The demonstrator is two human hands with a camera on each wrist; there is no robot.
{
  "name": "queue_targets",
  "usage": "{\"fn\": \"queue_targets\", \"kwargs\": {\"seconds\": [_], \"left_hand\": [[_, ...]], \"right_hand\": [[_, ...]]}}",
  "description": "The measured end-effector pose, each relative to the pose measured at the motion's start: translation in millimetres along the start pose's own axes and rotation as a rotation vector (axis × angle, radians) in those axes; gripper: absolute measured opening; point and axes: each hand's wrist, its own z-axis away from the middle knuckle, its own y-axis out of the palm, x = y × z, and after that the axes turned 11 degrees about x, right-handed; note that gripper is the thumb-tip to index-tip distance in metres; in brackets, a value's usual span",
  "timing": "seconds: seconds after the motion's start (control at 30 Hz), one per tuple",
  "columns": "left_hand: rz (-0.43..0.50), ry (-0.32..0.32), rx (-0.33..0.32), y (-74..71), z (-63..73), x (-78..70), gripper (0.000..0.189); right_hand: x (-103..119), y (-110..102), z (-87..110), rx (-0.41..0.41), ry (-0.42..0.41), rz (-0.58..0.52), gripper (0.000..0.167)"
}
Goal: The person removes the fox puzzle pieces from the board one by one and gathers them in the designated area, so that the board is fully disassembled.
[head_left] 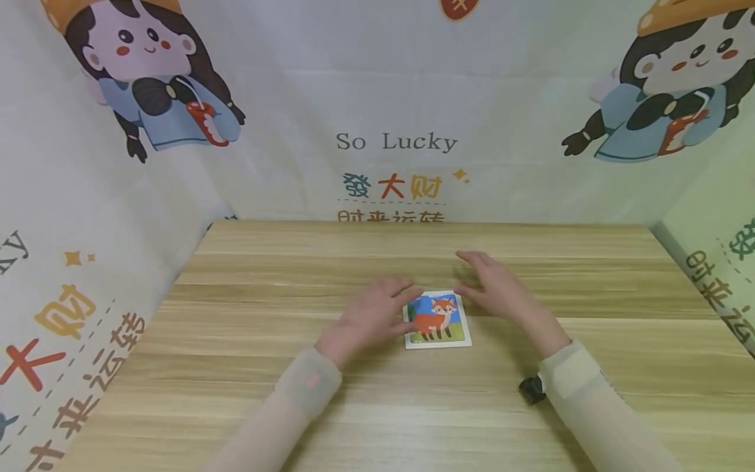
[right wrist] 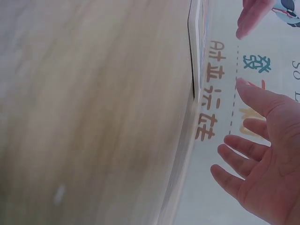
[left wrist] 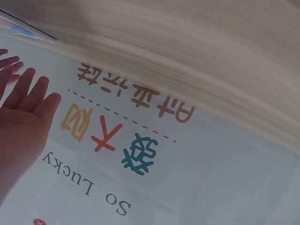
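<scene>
A small square fox picture puzzle (head_left: 439, 319) with a white border lies on the wooden table, and its edge shows as a thin slab (right wrist: 195, 51) in the right wrist view. My left hand (head_left: 373, 318) is at its left side, fingers spread and overlapping the left edge in the head view. On the other side my right hand (head_left: 501, 288) hovers by the upper right corner, fingers extended and thumb toward the picture. Both palms face inward with nothing held; the right wrist view shows the right hand (right wrist: 267, 154) with its fingers apart.
The wooden table (head_left: 248, 288) reaches back to a printed cloth backdrop (head_left: 283, 98) with cartoon figures and lettering, which also hangs along both sides. A small black object (head_left: 533, 390) sits at the right wrist, beside the sleeve cuff.
</scene>
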Motion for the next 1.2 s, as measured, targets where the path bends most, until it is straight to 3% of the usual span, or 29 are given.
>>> {"fn": "queue_targets", "kwargs": {"seconds": [0.37, 0.63, 0.77, 0.97, 1.2], "left_hand": [[0.030, 0.094, 0.035, 8.7, 4.7, -16.7, 0.067], [-0.035, 0.157, 0.022, 12.6, 4.7, -25.8, 0.061], [-0.024, 0.182, 0.020, 14.5, 5.2, -29.8, 0.057], [-0.047, 0.190, 0.009, 18.4, 4.9, -32.7, 0.054], [-0.090, 0.177, 0.051, 19.7, 2.6, -33.9, 0.054]], "right_hand": [[8, 4, -4.7, 0.035, -0.017, 0.005, 0.069], [15, 5, -5.7, 0.063, -0.052, -0.025, 0.066], [18, 6, -6.7, 0.070, -0.077, -0.048, 0.061], [21, 8, -9.4, 0.096, -0.082, -0.082, 0.054], [26, 10, -14.2, 0.140, -0.083, -0.104, 0.048]]}}
